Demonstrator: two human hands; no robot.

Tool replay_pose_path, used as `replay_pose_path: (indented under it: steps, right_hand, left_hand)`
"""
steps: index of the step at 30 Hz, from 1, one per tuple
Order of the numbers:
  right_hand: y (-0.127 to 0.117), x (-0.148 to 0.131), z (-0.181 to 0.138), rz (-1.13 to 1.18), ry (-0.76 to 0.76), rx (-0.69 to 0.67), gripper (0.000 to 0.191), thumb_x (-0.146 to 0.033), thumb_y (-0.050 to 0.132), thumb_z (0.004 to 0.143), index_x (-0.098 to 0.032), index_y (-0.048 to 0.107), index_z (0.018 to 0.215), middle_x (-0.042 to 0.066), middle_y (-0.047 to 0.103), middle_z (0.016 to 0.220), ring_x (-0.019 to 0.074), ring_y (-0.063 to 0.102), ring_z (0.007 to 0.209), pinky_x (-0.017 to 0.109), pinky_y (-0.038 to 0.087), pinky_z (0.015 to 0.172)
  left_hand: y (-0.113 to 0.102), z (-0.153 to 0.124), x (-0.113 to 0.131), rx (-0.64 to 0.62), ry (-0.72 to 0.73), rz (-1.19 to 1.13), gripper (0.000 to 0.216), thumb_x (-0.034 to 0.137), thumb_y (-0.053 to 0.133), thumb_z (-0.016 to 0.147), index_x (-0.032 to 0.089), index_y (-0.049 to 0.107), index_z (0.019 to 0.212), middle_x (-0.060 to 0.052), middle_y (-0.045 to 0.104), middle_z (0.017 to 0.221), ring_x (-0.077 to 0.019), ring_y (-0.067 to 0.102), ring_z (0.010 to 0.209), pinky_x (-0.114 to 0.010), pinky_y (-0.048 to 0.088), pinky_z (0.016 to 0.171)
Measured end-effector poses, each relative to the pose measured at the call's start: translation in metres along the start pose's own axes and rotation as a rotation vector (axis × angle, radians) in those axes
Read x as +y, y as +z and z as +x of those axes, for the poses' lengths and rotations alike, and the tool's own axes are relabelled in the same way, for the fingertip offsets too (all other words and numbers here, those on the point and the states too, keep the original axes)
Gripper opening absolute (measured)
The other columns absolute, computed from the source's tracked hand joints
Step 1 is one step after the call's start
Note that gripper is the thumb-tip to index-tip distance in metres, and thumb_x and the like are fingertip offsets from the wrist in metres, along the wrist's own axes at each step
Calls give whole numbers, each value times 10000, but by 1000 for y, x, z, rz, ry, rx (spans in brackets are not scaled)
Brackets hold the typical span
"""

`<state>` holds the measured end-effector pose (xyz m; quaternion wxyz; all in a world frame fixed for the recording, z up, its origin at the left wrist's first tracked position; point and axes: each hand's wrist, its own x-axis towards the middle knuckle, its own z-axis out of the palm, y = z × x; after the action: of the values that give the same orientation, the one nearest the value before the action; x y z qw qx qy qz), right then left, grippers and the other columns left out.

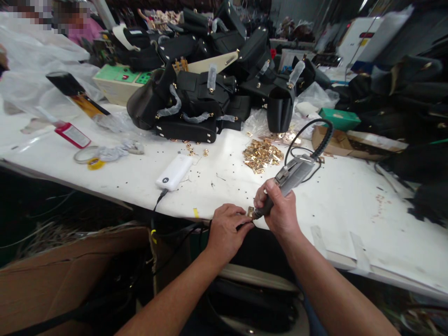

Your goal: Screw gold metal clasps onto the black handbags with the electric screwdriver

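My right hand (280,205) is wrapped round an electric screwdriver (294,172), grey with a black front end and a cable at its rear. It slants down to the left, its tip at a small gold metal fitting (250,212) by the table's front edge. My left hand (227,228) pinches at this fitting, thumb and fingers close to the screwdriver's tip. What lies under the fingertips is partly hidden. Below the hands, at my lap, is an open dark bag (259,298) with a beige edge. A pile of gold metal fittings (262,155) lies beyond the screwdriver.
Black handbags (196,93) are heaped at the back of the white table (115,182). A white power bank (174,172) with a cable, a red bottle (72,135) and a tape roll (87,155) lie left. A cardboard box (70,280) stands below; a green box (339,119) is right.
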<state>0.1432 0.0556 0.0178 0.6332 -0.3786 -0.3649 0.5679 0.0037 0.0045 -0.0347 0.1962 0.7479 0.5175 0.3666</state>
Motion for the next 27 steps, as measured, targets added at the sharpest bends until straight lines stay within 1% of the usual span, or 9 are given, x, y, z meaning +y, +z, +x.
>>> replay_pose_path:
  steps: [6,16,25,27]
  right_hand:
    - [-1,1,-2,-19,-24,-4,408,-450,756,832,-188,524,622,-30,516,506,104,464,439,239,392,439]
    - [-2,3,-5,-32,-40,7,394,-436,739,857,-187,533,631,-27,522,516,108,471,450,242,388,448]
    - [-1,3,-6,-34,-35,11,389,-430,740,855,-189,528,636,-31,524,518,106,471,447,238,395,446]
    - [-1,2,-5,-30,-38,9,392,-432,737,855,-192,522,632,-34,516,511,105,467,438,236,394,435]
  left_hand:
    - [1,0,-2,-24,7,-9,91,257,801,823,295,795,906,10,750,956,-208,629,969,-409,463,894]
    - [0,1,-2,-23,8,-13,42,273,797,828,286,794,868,14,754,938,-202,625,952,-406,454,890]
    - [-1,0,0,-27,16,-9,54,266,788,838,294,784,883,24,751,936,-200,622,962,-400,450,892]
    - [-2,1,1,-17,3,-4,99,261,804,820,277,774,913,12,744,937,-207,624,959,-401,458,884]
